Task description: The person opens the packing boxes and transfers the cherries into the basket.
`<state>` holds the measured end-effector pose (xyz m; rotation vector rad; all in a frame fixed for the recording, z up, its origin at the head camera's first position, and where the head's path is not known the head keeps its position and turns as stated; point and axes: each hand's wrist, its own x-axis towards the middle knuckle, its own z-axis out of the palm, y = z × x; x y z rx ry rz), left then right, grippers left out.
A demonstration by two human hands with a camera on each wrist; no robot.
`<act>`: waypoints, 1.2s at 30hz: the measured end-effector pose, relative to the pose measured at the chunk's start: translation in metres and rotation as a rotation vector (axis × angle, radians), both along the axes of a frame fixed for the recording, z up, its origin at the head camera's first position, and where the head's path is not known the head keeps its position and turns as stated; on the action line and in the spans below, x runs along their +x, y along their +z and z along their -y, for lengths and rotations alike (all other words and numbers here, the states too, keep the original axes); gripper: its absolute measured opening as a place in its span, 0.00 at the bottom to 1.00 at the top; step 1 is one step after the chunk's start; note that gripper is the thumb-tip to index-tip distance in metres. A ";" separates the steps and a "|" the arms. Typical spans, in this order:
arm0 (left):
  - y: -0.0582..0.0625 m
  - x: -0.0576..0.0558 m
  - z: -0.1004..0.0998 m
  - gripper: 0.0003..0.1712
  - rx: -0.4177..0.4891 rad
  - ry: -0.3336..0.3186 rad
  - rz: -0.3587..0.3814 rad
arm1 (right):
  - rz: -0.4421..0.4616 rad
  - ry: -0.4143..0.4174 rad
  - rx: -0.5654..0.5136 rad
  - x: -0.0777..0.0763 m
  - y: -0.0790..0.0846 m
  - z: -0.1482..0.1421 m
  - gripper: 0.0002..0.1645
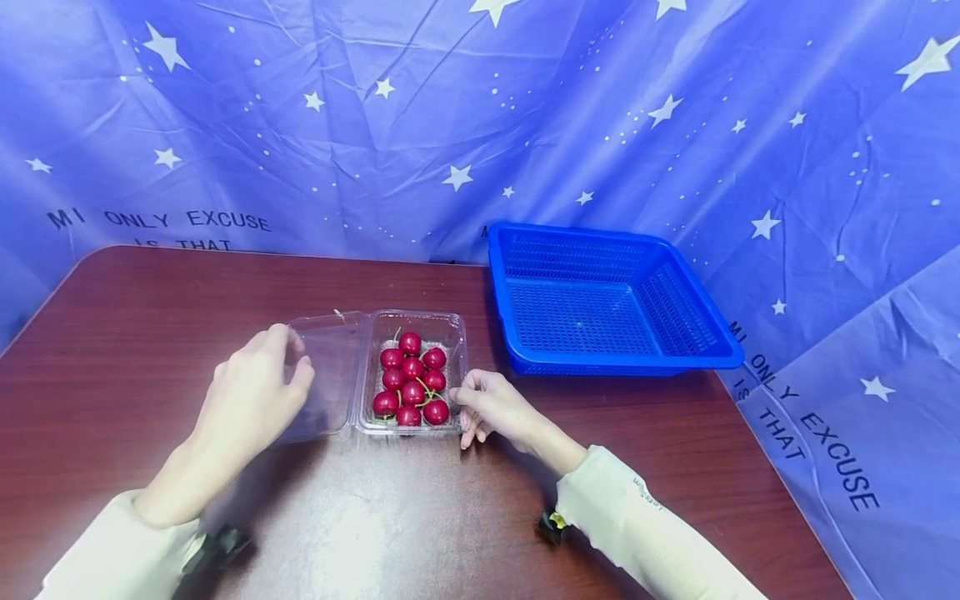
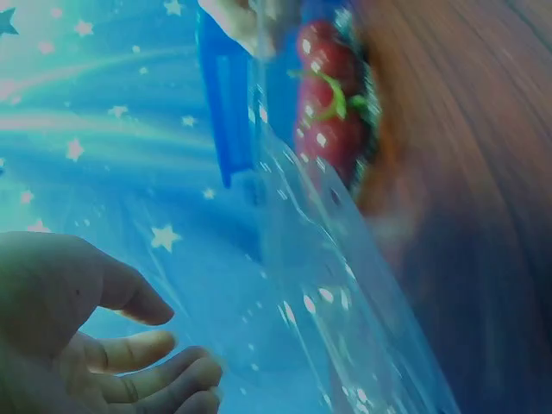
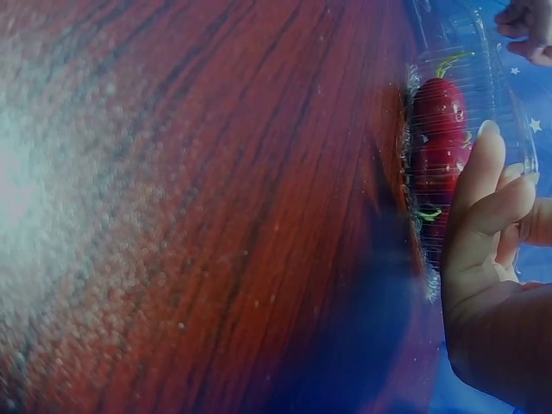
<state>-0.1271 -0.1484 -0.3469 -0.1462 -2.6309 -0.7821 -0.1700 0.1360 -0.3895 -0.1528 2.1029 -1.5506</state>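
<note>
A clear plastic clamshell box [image 1: 459, 333] lies on the table with its lid [image 1: 330, 404] folded open to the left. Several dark red cherries [image 1: 412, 367], some with green stems, fill the box. My left hand [image 1: 251, 396] hovers over the lid's left side, fingers loosely bent and holding nothing; in the left wrist view a gap shows between those fingers [image 2: 138, 354] and the clear plastic. At the box's front right corner, my right hand [image 1: 498, 408] pinches the rim between thumb and fingers, as the right wrist view shows close up.
A blue plastic basket [image 1: 577, 367] with perforated walls stands at the back right, beyond my right hand. The brown wooden table [image 1: 420, 517] ends at a blue star-printed cloth [image 1: 337, 125] behind and to the right.
</note>
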 end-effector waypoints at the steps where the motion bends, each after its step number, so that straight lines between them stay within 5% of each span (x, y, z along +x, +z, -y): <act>1: 0.001 0.000 -0.003 0.06 -0.001 -0.009 -0.014 | -0.001 0.001 -0.001 0.000 0.000 0.000 0.12; 8: 0.004 0.000 -0.022 0.06 -0.016 -0.073 0.006 | -0.006 0.002 0.001 0.000 0.000 0.000 0.12; 16: -0.009 0.000 -0.036 0.05 -0.054 -0.134 -0.020 | 0.000 0.009 -0.010 0.001 0.001 -0.001 0.12; 25: -0.010 0.003 -0.051 0.11 -0.140 -0.062 0.129 | 0.000 0.017 -0.019 0.001 0.002 -0.001 0.13; 36: -0.024 -0.002 -0.063 0.19 -0.260 -0.025 0.148 | 0.006 0.013 -0.023 0.001 0.002 -0.002 0.12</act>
